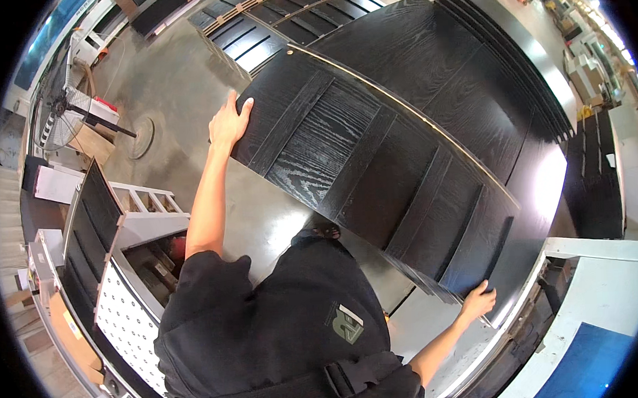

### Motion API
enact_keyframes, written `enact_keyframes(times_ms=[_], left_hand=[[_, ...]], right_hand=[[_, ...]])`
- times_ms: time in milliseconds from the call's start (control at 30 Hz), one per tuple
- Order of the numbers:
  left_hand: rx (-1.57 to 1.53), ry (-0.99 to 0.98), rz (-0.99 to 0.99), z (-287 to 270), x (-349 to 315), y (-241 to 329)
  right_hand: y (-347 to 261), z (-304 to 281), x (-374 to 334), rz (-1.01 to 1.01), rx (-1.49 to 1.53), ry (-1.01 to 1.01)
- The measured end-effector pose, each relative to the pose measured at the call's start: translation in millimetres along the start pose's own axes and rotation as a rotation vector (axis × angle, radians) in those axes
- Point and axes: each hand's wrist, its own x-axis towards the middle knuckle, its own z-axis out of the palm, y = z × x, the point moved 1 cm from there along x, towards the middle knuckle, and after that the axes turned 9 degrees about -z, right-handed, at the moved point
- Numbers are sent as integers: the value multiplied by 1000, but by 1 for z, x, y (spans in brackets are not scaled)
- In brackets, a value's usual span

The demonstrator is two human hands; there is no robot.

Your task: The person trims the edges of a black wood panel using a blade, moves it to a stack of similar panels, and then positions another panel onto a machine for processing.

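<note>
A long black wood-grain panel (364,176) with raised strips and recessed sections spans the space before me, a pale line running along its far edge. My left hand (231,121) is closed round its left end, thumb on the upper face. At the near right corner my right hand (478,302) grips the edge, its lower fingers partly hidden. The panel lies over or just above a stack of wide black wood-grain panels (463,79); whether it touches them I cannot tell.
More black panels with raised strips (255,42) lie beyond. A pedestal fan (62,107) stands at the left on the grey floor (164,78). Nearer left is a white perforated stand (129,325) with a dark panel leaning by it. A white-framed machine or bench (593,279) stands at the right.
</note>
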Motion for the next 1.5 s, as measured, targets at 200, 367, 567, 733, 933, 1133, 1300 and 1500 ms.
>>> enact_keyframes(times_ms=[200, 367, 567, 733, 933, 1133, 1300, 1500], left_hand=[[9, -206, 52, 6, 52, 26], [14, -234, 43, 4, 57, 33], [-78, -208, -14, 11, 64, 45], [-197, -258, -23, -27, 47, 76], [-322, -284, 291, -32, 39, 147], [-370, -494, 764, -6, -66, 282], [-483, -845, 1227, 33, -212, 339], [-289, -1223, 1531, 33, -423, 344]], right_hand=[[39, -66, -99, 274, 246, -402], [58, -79, -97, 573, 614, -576], [35, -63, -90, 709, 653, -433], [44, -85, -99, 662, 488, -401], [56, -132, -224, 945, 469, -206], [63, -243, -463, 1301, 369, 13], [-26, -363, -651, 1584, 323, 192], [-231, -463, -739, 2056, -182, 385]])
